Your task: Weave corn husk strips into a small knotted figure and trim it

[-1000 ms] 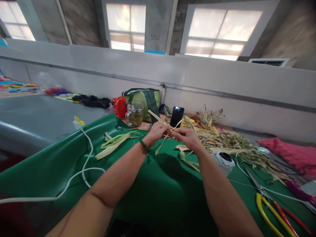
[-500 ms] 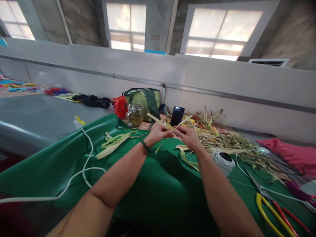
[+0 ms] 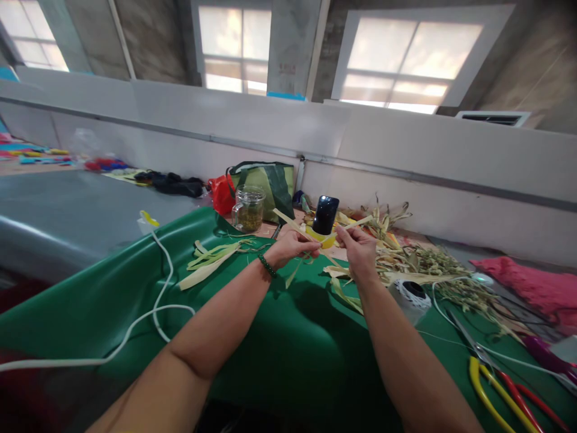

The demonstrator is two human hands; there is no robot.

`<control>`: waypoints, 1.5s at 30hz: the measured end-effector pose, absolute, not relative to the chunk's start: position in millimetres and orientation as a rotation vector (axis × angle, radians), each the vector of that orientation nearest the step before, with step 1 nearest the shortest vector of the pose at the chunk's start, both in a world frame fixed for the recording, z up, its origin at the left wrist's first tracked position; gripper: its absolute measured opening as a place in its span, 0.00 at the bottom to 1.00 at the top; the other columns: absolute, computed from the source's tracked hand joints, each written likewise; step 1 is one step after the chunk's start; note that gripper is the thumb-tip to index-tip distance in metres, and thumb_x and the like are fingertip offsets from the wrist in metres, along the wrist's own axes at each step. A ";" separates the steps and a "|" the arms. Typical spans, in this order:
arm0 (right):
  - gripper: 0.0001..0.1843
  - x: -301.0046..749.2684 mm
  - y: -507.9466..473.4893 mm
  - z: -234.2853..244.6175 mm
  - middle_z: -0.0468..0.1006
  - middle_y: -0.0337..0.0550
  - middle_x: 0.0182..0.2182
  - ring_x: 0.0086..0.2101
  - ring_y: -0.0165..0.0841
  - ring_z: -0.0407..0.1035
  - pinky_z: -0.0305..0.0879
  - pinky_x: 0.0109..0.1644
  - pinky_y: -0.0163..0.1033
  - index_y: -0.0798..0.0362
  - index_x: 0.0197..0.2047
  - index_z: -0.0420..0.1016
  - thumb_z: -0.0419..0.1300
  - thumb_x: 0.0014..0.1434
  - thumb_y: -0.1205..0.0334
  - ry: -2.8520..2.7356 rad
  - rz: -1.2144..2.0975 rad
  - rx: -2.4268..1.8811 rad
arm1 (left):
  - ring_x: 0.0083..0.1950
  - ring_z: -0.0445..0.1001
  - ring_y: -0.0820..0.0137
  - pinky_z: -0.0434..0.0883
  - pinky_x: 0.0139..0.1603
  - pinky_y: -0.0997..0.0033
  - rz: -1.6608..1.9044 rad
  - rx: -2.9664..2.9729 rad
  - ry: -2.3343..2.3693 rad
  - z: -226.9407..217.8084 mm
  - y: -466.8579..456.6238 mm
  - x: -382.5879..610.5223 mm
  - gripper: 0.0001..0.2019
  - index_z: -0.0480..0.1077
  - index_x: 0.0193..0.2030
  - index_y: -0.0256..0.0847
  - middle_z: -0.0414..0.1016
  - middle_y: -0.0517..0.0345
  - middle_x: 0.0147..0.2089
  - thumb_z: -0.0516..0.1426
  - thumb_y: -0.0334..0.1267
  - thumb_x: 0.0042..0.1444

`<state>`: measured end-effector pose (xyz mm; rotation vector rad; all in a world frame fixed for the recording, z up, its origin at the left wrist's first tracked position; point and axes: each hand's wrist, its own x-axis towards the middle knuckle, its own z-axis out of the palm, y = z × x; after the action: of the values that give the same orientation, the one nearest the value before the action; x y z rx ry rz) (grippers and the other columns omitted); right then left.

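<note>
My left hand point(image 3: 293, 248), with a green bead bracelet point(image 3: 267, 266) at the wrist, pinches pale husk strips point(image 3: 288, 224) above the green cloth point(image 3: 279, 349). My right hand point(image 3: 360, 248) is closed on another strip point(image 3: 360, 222) whose end sticks up to the right. The two hands are a little apart, with a strip stretched between them. A loose end hangs down below my left hand. Cut pale strips point(image 3: 210, 260) lie on the cloth to the left.
A dark phone point(image 3: 325, 214) stands behind the hands, beside a glass jar point(image 3: 247, 210) and a green bag point(image 3: 265, 180). Dried husks point(image 3: 428, 264) heap at the right, with a white spool point(image 3: 411, 293), scissors point(image 3: 505, 376) and a white cable point(image 3: 153, 300).
My hands have drawn apart: the right hand moved right and up, pulling its strip away from the left hand. The view shifted slightly.
</note>
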<state>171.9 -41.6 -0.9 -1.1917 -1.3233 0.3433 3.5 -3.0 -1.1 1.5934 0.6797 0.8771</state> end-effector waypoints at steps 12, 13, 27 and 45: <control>0.38 169.9 -45.4 5.3 0.67 0.42 0.11 0.14 0.28 0.60 0.56 0.17 0.35 0.52 0.14 0.69 0.49 0.50 0.25 -1.312 0.518 -1.277 | 0.30 0.72 0.70 0.67 0.34 0.74 1.129 2.094 0.969 -5.2 -2.0 9.8 0.12 0.74 0.23 0.34 0.76 0.53 0.26 0.56 0.34 0.55; 0.39 164.9 -47.3 4.8 0.68 0.44 0.12 0.14 0.29 0.61 0.58 0.17 0.36 0.52 0.14 0.69 0.47 0.51 0.24 -1.346 0.653 -1.290 | 0.33 0.73 0.69 0.67 0.37 0.74 1.149 2.193 1.008 -4.8 -3.7 9.9 0.11 0.75 0.24 0.35 0.76 0.52 0.27 0.56 0.34 0.55; 0.14 151.5 -65.3 16.4 0.80 0.42 0.26 0.21 0.28 0.71 0.67 0.26 0.33 0.53 0.30 0.74 0.69 0.45 0.53 -1.410 1.474 -1.240 | 0.43 0.72 0.63 0.66 0.41 0.68 1.091 2.955 1.343 3.7 -14.0 3.5 0.08 0.75 0.38 0.37 0.77 0.48 0.36 0.53 0.32 0.59; 0.23 138.2 -66.6 12.3 0.77 0.43 0.23 0.23 0.30 0.70 0.65 0.27 0.34 0.54 0.27 0.73 0.63 0.52 0.40 -1.422 1.508 -1.327 | 0.43 0.73 0.65 0.66 0.37 0.71 1.187 2.934 1.411 4.0 -9.4 0.9 0.09 0.77 0.41 0.39 0.79 0.50 0.36 0.55 0.32 0.59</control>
<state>138.2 -66.6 12.3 -1.3270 -1.4219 1.5078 0.9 -9.4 4.0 2.9344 1.4111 1.1869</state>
